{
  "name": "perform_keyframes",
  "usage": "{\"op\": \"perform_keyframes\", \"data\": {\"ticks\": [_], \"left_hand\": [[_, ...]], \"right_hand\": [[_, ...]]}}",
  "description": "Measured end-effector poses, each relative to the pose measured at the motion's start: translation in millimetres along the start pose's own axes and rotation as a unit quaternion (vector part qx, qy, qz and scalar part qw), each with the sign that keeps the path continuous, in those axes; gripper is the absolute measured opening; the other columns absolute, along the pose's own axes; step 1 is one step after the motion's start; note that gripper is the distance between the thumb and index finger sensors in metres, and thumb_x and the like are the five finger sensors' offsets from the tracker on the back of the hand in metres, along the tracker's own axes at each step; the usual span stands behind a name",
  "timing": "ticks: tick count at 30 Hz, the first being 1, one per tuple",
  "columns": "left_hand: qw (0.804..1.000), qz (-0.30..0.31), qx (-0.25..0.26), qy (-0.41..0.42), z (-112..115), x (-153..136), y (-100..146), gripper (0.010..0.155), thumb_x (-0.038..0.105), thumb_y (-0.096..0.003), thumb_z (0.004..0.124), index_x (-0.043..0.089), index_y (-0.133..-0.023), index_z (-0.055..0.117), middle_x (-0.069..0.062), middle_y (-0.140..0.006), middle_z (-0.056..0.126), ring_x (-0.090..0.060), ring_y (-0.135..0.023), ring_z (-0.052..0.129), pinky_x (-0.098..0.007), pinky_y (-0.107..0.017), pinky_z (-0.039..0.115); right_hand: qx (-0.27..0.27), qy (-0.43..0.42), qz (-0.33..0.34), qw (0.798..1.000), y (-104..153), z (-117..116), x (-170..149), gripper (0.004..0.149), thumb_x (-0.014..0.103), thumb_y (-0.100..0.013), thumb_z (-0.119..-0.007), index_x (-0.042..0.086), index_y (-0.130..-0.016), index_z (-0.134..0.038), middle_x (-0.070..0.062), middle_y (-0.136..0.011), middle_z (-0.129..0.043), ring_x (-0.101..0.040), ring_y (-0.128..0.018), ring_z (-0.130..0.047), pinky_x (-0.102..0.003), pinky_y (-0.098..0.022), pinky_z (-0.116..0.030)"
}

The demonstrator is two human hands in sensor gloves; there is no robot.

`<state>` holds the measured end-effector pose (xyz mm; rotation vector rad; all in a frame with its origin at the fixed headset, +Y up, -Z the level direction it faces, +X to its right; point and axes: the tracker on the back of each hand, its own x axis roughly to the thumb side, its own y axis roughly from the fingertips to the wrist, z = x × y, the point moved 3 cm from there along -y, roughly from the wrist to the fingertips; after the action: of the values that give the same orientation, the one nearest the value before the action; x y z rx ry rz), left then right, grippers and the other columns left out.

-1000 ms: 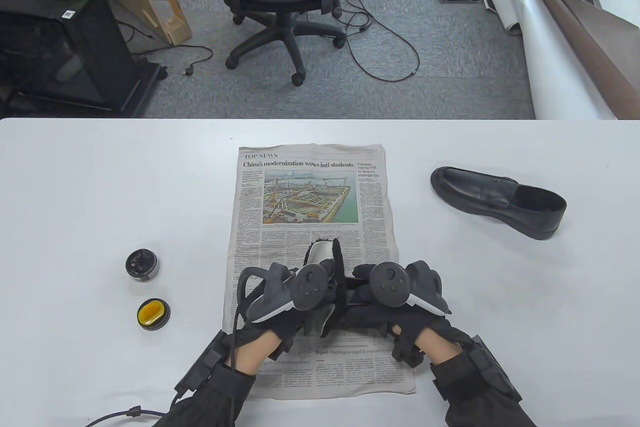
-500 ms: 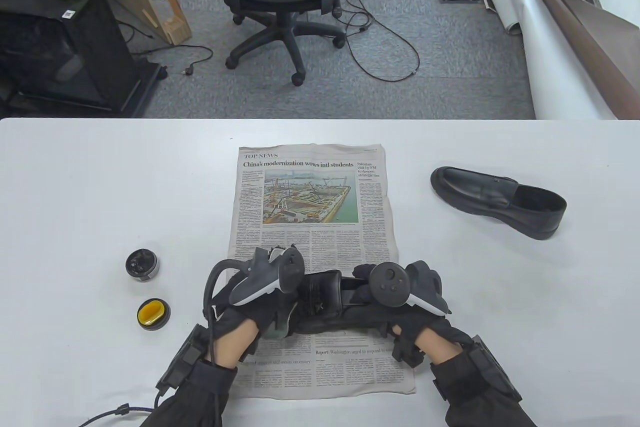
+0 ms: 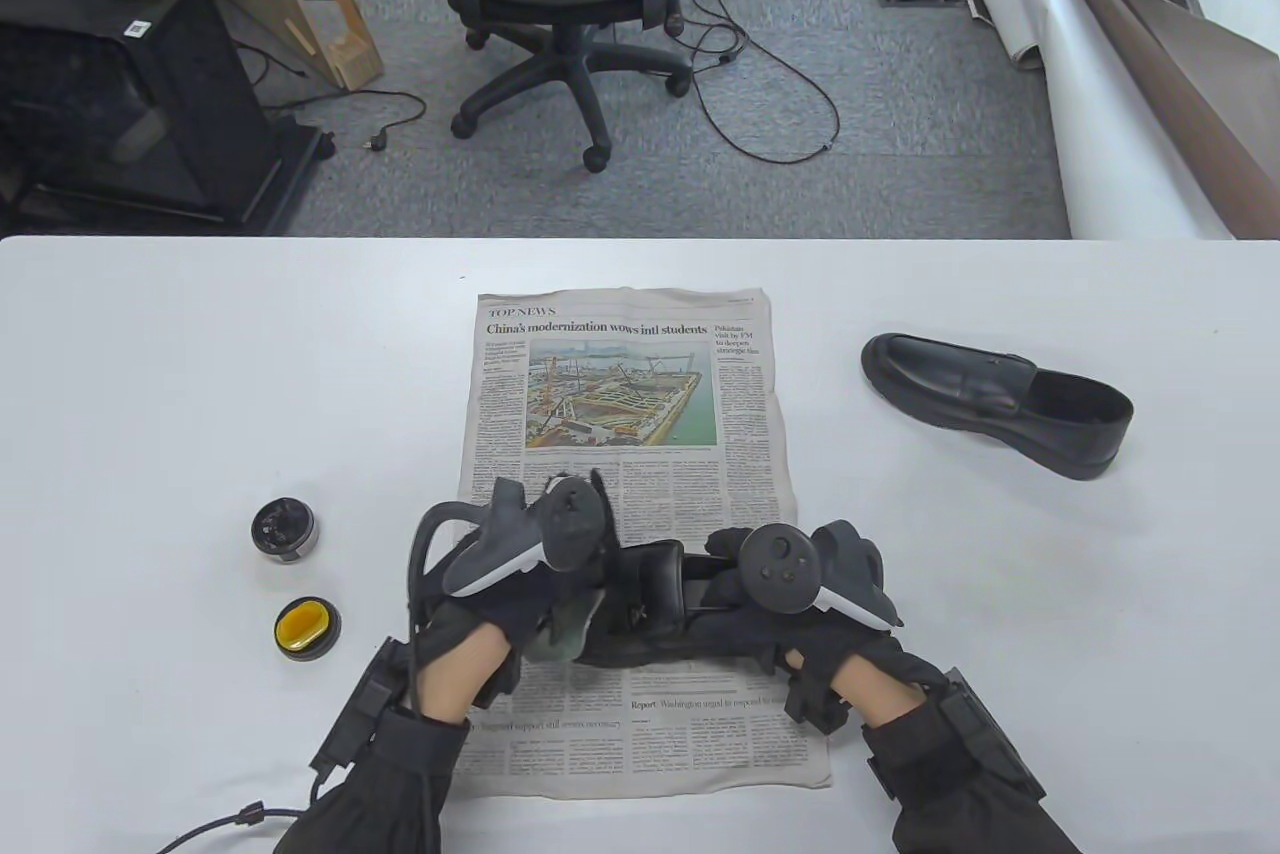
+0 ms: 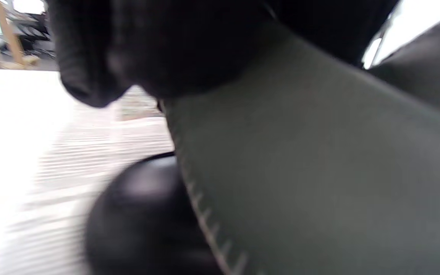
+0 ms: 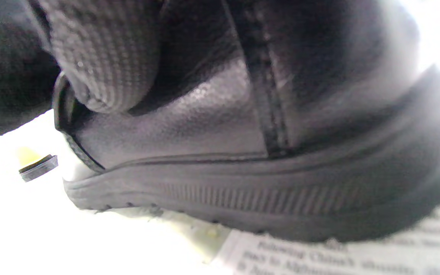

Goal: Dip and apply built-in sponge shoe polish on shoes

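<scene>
Your right hand (image 3: pixel 800 594) grips shoe (image 3: pixel 650 599) over newspaper (image 3: pixel 620 374), catching smears; left hand (image 3: pixel 520 584) presses grey pad (image 3: pixel 565 629) on toe; polish tin (image 3: pixel 284 530) near left

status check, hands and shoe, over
Right hand holds shoe on newspaper. Left hand rubs a grey-green cloth at its toe. Polish tin and sponge lid sit untouched at left. Nothing in the way.

The left hand (image 3: pixel 520 584) is sliding its grey cloth (image 3: pixel 565 629) leftward along the held shoe (image 3: pixel 650 594), toward the surface's left edge.
</scene>
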<state>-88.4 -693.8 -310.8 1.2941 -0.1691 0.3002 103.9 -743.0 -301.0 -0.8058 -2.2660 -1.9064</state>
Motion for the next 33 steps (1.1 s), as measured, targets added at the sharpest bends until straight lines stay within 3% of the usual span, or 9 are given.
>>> {"op": "perform_keyframes", "data": {"ticks": [3, 5, 6, 9, 19, 26, 28, 30, 33], "left_hand": [[0.997, 0.027, 0.007, -0.069, 3, 33, -14, 0.057, 0.051, -0.0425, 0.083, 0.03, -0.095, 0.074, 0.009, -0.05, 0.102, -0.003, -0.014, 0.1, -0.037, -0.044, 0.092], [0.999, 0.015, 0.026, -0.041, 4, 37, -22, 0.057, 0.05, -0.0417, 0.085, 0.029, -0.094, 0.075, 0.008, -0.049, 0.103, -0.004, -0.012, 0.099, -0.038, -0.043, 0.092], [1.0, 0.009, 0.006, -0.028, 9, 35, -25, 0.057, 0.05, -0.0417, 0.084, 0.03, -0.094, 0.075, 0.008, -0.048, 0.103, -0.004, -0.012, 0.099, -0.038, -0.043, 0.092], [1.0, 0.0, -0.017, 0.007, 13, 23, -22, 0.057, 0.049, -0.0432, 0.083, 0.03, -0.096, 0.072, 0.005, -0.049, 0.103, -0.005, -0.013, 0.099, -0.039, -0.043, 0.092], [0.992, -0.069, -0.088, -0.054, 24, -20, -15, 0.057, 0.05, -0.0445, 0.081, 0.03, -0.097, 0.071, 0.006, -0.051, 0.102, -0.005, -0.014, 0.099, -0.04, -0.043, 0.091], [0.972, -0.168, -0.135, -0.091, 24, -55, -10, 0.057, 0.051, -0.0449, 0.079, 0.029, -0.097, 0.072, 0.007, -0.052, 0.102, -0.006, -0.017, 0.1, -0.041, -0.045, 0.091], [0.971, -0.179, -0.123, -0.096, 20, -59, -8, 0.056, 0.05, -0.0449, 0.08, 0.027, -0.096, 0.074, 0.006, -0.052, 0.102, -0.007, -0.016, 0.1, -0.041, -0.045, 0.091], [0.974, -0.167, -0.08, -0.127, 10, -53, -6, 0.056, 0.049, -0.0444, 0.083, 0.027, -0.095, 0.076, 0.006, -0.051, 0.103, -0.005, -0.015, 0.1, -0.039, -0.044, 0.092], [0.996, -0.087, -0.006, -0.022, -1, -29, -7, 0.055, 0.05, -0.0437, 0.084, 0.027, -0.094, 0.077, 0.007, -0.049, 0.103, -0.005, -0.013, 0.099, -0.039, -0.042, 0.092]], "right_hand": [[-0.001, 0.001, -0.002, 1.0, 0, 0, 0, 0.044, 0.059, -0.029, -0.087, 0.031, -0.062, -0.098, 0.002, -0.1, -0.065, -0.032, -0.087, -0.075, -0.057, -0.067, -0.069], [0.0, 0.001, -0.002, 1.0, 0, 0, 0, 0.044, 0.059, -0.029, -0.087, 0.031, -0.062, -0.098, 0.002, -0.1, -0.065, -0.033, -0.087, -0.075, -0.057, -0.067, -0.069], [0.0, 0.0, -0.002, 1.0, 0, 0, 0, 0.044, 0.059, -0.029, -0.087, 0.031, -0.062, -0.098, 0.002, -0.1, -0.065, -0.033, -0.087, -0.075, -0.057, -0.067, -0.069], [-0.001, 0.002, -0.002, 1.0, 0, 0, 0, 0.044, 0.059, -0.029, -0.087, 0.031, -0.062, -0.098, 0.002, -0.1, -0.065, -0.033, -0.087, -0.075, -0.057, -0.067, -0.069], [-0.001, 0.002, 0.001, 1.0, 0, 0, 0, 0.044, 0.059, -0.029, -0.087, 0.031, -0.061, -0.099, 0.002, -0.1, -0.065, -0.032, -0.087, -0.075, -0.057, -0.067, -0.069], [-0.001, 0.0, 0.0, 1.0, 0, 0, -1, 0.044, 0.059, -0.029, -0.087, 0.031, -0.061, -0.099, 0.002, -0.1, -0.065, -0.032, -0.086, -0.075, -0.057, -0.067, -0.07], [-0.002, 0.002, 0.0, 1.0, 0, 0, -1, 0.044, 0.059, -0.029, -0.087, 0.031, -0.061, -0.099, 0.003, -0.1, -0.065, -0.032, -0.086, -0.075, -0.057, -0.067, -0.07], [-0.002, 0.002, -0.001, 1.0, 0, 0, -1, 0.044, 0.059, -0.029, -0.087, 0.031, -0.061, -0.099, 0.003, -0.1, -0.065, -0.032, -0.086, -0.076, -0.057, -0.067, -0.07], [-0.002, 0.001, -0.001, 1.0, 0, 0, -1, 0.044, 0.059, -0.029, -0.087, 0.031, -0.061, -0.099, 0.003, -0.099, -0.065, -0.032, -0.086, -0.076, -0.057, -0.067, -0.07]]}}
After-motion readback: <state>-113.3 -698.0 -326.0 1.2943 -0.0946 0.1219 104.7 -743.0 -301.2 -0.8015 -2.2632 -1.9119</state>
